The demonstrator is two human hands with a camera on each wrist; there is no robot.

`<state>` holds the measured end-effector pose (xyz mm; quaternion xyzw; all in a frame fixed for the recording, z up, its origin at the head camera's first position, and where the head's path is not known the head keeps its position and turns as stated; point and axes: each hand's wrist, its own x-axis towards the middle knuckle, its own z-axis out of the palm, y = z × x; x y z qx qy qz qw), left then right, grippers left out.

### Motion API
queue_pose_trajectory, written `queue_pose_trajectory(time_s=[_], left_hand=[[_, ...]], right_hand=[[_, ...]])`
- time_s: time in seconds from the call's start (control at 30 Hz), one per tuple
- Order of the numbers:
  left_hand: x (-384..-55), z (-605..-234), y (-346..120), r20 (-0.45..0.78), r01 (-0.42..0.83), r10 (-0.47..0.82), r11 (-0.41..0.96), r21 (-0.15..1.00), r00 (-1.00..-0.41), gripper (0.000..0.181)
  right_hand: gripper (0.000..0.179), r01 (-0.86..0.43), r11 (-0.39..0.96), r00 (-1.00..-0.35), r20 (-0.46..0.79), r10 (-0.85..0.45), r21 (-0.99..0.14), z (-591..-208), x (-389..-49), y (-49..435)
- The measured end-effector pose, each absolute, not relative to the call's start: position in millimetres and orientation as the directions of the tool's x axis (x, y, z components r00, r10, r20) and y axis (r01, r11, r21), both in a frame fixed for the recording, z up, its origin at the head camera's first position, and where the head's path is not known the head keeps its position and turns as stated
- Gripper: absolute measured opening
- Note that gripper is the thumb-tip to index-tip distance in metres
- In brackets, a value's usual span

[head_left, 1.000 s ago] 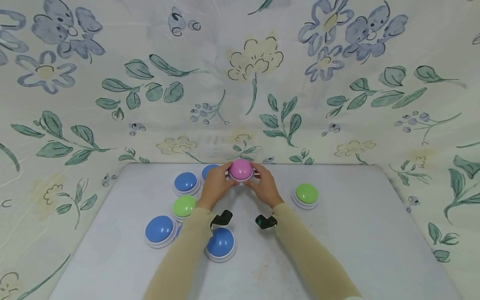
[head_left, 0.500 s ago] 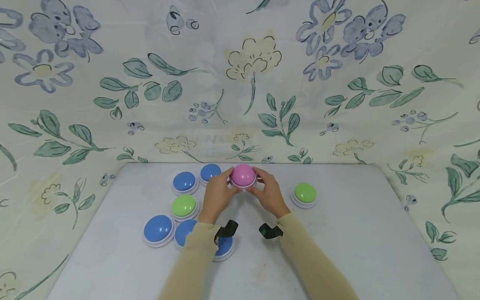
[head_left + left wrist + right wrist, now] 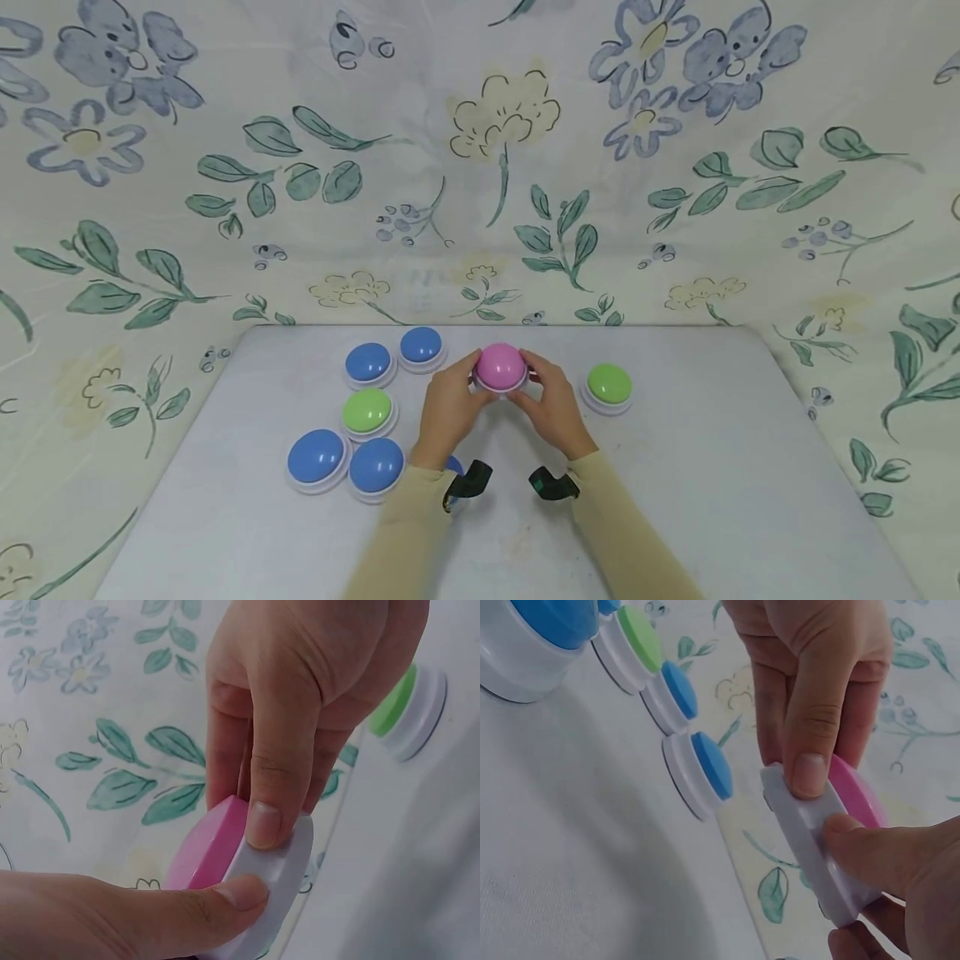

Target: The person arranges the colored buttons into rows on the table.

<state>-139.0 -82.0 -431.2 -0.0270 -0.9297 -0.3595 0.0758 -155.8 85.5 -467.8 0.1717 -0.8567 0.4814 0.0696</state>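
Both hands hold a pink push-button buzzer (image 3: 501, 365) with a white round base, a little above the white table. My left hand (image 3: 448, 408) grips its left side, and my right hand (image 3: 557, 410) grips the right. In the left wrist view the two thumbs (image 3: 244, 892) press on the white base (image 3: 281, 877), close to each other. From the right wrist view, the buzzer is tilted, with fingers curled around behind it. A blue buzzer (image 3: 453, 465) lies mostly hidden behind the left wrist.
Left of the hands stand blue buzzers (image 3: 421, 344), (image 3: 315, 456) and several others, with a green buzzer (image 3: 367, 410) among them. Another green buzzer (image 3: 609, 383) stands to the right. Behind the white table (image 3: 697, 500) hangs a floral cloth (image 3: 420, 167).
Both hands have brought the pink buzzer toward me and slightly right, away from the table's back edge. The left arm now uncovers more of the left buzzers and hides most of the front blue one.
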Motion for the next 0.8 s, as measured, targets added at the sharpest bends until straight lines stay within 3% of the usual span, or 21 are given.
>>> queue_pose_trajectory(time_s=[0.43, 0.8], left_hand=[[-133.5, -441.5, -63.0, 0.220, 0.162, 0.012, 0.718, 0.677, -0.975, 0.067], [-132.0, -454.2, -49.8, 0.193, 0.143, -0.006, 0.647, 0.749, -0.981, 0.066]], right_hand=[[0.063, -0.351, 0.447, -0.935, 0.284, -0.212, -0.823, -465.1, -143.5, 103.5], [0.064, -0.293, 0.471, -0.954, 0.222, -0.201, -0.832, -468.5, -138.9, 117.2]])
